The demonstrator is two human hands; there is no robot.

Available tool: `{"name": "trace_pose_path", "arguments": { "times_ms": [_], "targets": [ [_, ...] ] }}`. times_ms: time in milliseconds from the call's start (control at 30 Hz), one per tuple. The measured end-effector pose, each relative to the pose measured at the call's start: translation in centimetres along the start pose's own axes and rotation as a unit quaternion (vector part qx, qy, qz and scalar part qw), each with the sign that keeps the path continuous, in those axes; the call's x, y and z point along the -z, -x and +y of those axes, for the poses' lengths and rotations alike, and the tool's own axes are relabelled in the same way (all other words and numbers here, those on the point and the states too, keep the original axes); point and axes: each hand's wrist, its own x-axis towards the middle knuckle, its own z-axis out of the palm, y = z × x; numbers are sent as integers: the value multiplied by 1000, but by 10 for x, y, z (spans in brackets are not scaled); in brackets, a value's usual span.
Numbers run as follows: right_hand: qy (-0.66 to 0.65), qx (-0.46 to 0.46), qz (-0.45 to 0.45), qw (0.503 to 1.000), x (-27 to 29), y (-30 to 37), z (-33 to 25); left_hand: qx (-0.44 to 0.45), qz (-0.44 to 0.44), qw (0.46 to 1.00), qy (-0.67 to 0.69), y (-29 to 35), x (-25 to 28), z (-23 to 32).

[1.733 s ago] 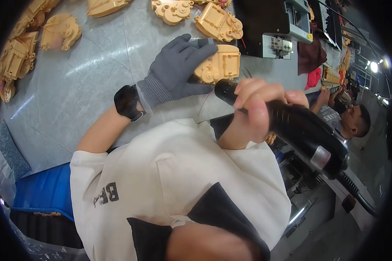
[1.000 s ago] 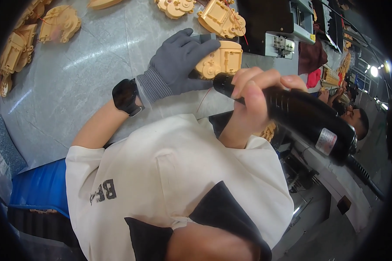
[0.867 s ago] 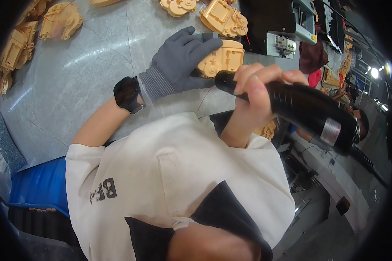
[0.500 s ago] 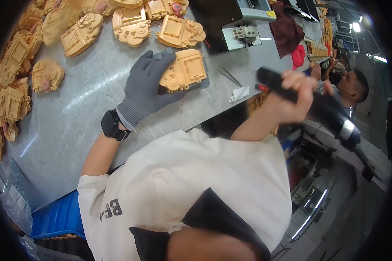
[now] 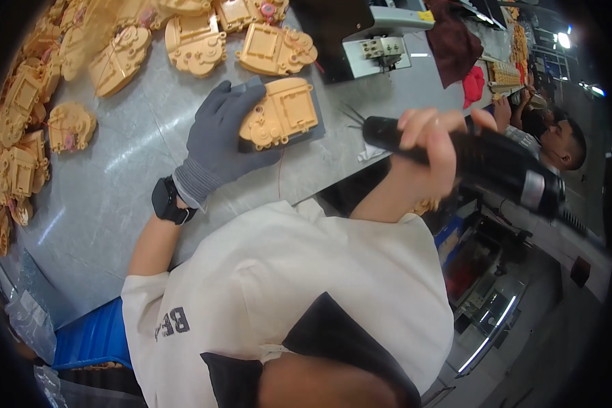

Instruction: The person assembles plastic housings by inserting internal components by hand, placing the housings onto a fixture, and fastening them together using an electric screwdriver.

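Note:
My left hand [image 5: 226,136], in a grey glove, grips the left side of a yellow plastic housing [image 5: 287,112]. The housing lies on a dark grey block [image 5: 318,129] on the table. A thin red wire [image 5: 280,178] hangs down from the near side of the housing. In the air to the right, my bare right hand [image 5: 434,139] is wrapped round a black electric screwdriver [image 5: 500,166], whose cord trails off to the right. The screwdriver's front end points left towards the housing and stays apart from it. Its bit is not clearly visible.
Many similar yellow housings [image 5: 196,46] lie along the table's [image 5: 136,197] far and left sides. Behind the screwdriver are tweezers [image 5: 352,114] and a scrap of white paper [image 5: 368,154]. A black machine [image 5: 381,51] stands at the back. Another person [image 5: 564,143] sits at far right.
My right hand has brought the electric screwdriver leftward, closer to the housing. My left hand keeps its hold on the housing, and the view has shifted slightly.

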Motion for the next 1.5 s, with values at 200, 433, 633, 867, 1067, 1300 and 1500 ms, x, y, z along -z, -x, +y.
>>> {"name": "trace_pose_path", "arguments": {
  "times_ms": [200, 433, 633, 867, 1067, 1300, 1500],
  "targets": [
    [-41, -4, -139, 989, -47, 10, 21, 31, 55, 998, 16, 0, -3, 0],
    [81, -36, -120, 989, -84, -5, 42, 4, 58, 998, 34, 5, -1, -8],
    [84, -46, -146, 985, -83, -5, 56, 1, 58, 997, 49, 5, -2, -10],
    [85, -53, -152, 983, -87, -8, 63, 4, 65, 997, 46, 3, -1, -11],
    [60, -32, -137, 988, -91, -5, 69, 1, 60, 996, 59, 2, 0, -11],
    [59, -104, -135, 984, -95, 0, 63, -26, 77, 994, 69, 1, 1, -13],
    [40, -138, -135, 980, -95, -5, 69, -27, 83, 995, 43, 2, 1, -11]
  ]
}}
